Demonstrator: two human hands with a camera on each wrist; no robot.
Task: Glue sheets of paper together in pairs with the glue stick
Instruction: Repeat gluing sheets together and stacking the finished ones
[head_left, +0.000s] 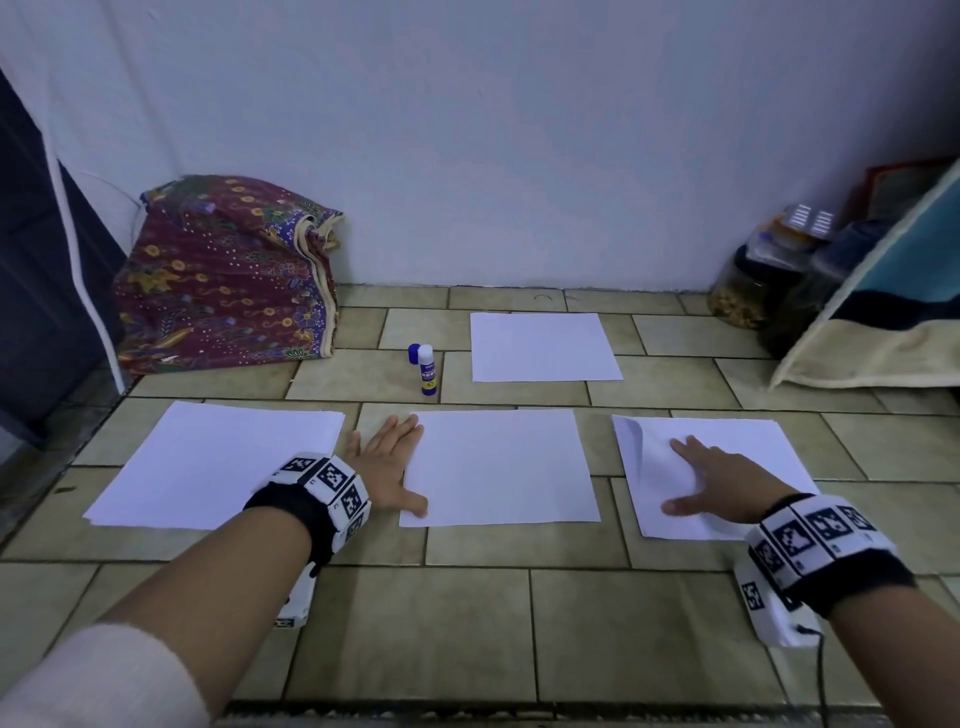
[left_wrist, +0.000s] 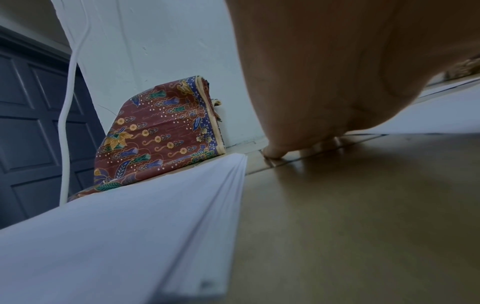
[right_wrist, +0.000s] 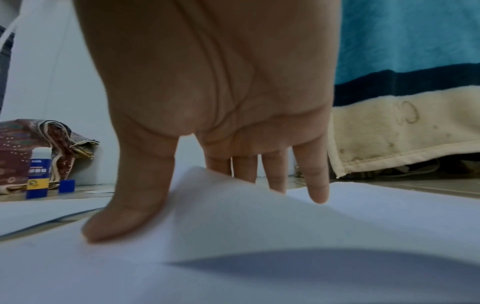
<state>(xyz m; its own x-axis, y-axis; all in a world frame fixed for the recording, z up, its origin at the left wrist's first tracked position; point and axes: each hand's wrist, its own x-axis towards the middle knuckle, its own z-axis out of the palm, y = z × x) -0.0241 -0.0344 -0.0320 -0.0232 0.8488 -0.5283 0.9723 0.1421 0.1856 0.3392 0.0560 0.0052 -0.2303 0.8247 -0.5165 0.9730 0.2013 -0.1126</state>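
I have both hands flat on the floor work area. My left hand (head_left: 387, 467) lies open with fingers straight on the tiles, its thumb touching the left edge of the middle sheet (head_left: 498, 467); it grips nothing. My right hand (head_left: 711, 486) lies open with fingers spread on the right sheets (head_left: 727, 457), pressing down and holding nothing. The far left corner of the top right sheet curls upward, and the right wrist view shows that sheet lifted in a hump under the palm.

The glue stick (head_left: 427, 370) stands upright and uncapped near the far edge of the floor area, with its blue cap (head_left: 414, 353) just beside it. A paper stack (head_left: 218, 462) lies at the left, and one far sheet (head_left: 543, 347) lies near the wall.

Failure risks, as I judge them:
- The hump may set as a crease if I press straight down. Cause: trapped air and an unbonded corner.
- The top sheet may slide out of alignment with the one below. Cause: sideways push from the palm.
- The uncapped stick may dry or tip when I reach past it. Cause: narrow base, exposed tip.
- The middle sheet may shift. Cause: thumb pressure on its edge.
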